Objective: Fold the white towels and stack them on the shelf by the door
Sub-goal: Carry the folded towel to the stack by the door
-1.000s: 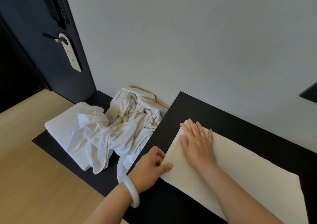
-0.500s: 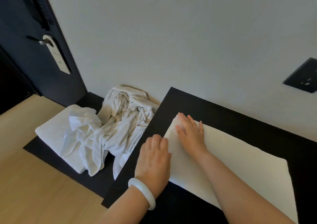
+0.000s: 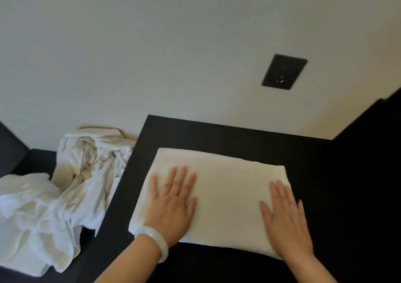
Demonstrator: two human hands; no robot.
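Pressing flat, both hands lie open on the folded towel (image 3: 221, 187), left hand (image 3: 171, 204) and right hand (image 3: 286, 219) at opposite ends of its long axis along the tabletop (image 3: 217, 135).

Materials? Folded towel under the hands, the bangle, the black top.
Folded towel: soft cloth, likely cotton terry; matte, thick rounded edges.
Bangle on the left wrist: smooth, glossy, milky white; maybe jade or glass.
Black top: rigid, matte, dark; probably laminate or painted wood, cannot tell which.
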